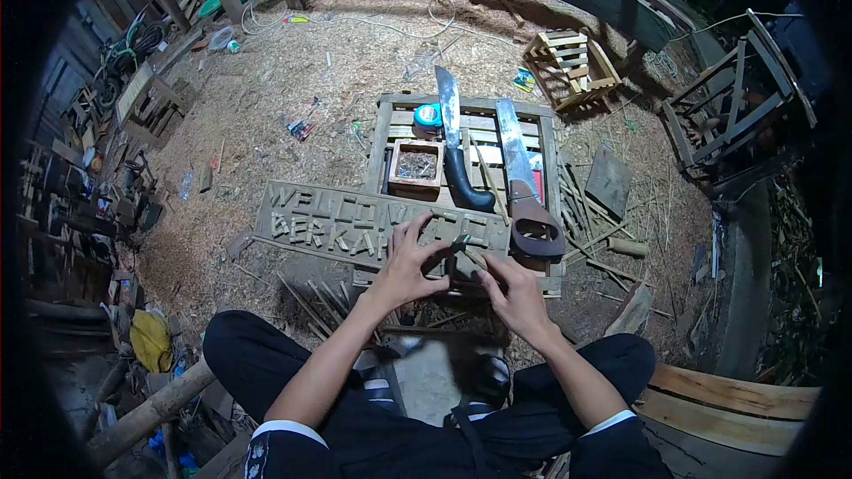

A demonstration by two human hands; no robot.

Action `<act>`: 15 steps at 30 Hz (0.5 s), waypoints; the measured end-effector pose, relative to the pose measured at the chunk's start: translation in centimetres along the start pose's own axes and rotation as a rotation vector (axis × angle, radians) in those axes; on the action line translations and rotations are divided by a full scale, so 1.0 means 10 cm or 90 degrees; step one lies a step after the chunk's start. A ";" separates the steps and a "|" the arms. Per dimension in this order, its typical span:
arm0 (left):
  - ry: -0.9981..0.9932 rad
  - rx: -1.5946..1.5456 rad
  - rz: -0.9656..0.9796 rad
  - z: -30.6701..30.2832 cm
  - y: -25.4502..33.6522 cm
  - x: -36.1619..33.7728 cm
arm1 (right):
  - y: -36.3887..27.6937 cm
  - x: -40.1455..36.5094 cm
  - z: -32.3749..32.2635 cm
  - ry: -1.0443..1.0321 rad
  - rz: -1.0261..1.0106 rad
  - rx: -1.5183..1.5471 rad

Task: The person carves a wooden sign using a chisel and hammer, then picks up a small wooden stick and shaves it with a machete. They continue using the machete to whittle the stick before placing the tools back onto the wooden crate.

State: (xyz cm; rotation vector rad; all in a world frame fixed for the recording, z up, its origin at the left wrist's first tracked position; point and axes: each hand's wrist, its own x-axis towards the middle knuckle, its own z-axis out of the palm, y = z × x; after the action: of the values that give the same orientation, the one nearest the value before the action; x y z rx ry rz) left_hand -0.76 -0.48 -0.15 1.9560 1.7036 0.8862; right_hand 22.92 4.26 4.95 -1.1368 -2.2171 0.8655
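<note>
A long wooden sign board (306,244) lies across the front of a slatted wooden table (382,137), carrying raised letters made of short light strips. My left hand (408,257) rests over its middle, fingers spread and thumb held apart from the index finger. In my right hand (515,293) is a wooden-handled tool (477,257), pinched between thumb and fingers. Its dark metal end lies over the lower right of the board, close to my left index fingertip. I cannot tell the tool's exact kind.
Behind the board are a small wooden box (416,165) of nails, a blue tape measure (428,117), a machete (454,151) and a handsaw (524,182). A slatted crate (572,69) stands back right. Sticks (581,213) lie right of the table; wood shavings cover the ground.
</note>
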 end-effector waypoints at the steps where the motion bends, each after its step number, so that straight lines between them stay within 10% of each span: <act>1: 0.000 -0.001 -0.001 0.01 -0.01 0.00 | 0.01 0.00 0.01 0.004 -0.005 0.002; 15: 0.004 -0.003 -0.006 -0.02 0.03 0.02 | 0.03 0.01 -0.01 -0.018 0.004 -0.028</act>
State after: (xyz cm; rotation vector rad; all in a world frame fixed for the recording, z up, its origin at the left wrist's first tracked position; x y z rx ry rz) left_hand -0.61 -0.36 0.24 1.9430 1.7108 0.8938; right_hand 23.10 4.50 4.83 -1.1593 -2.2672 0.8437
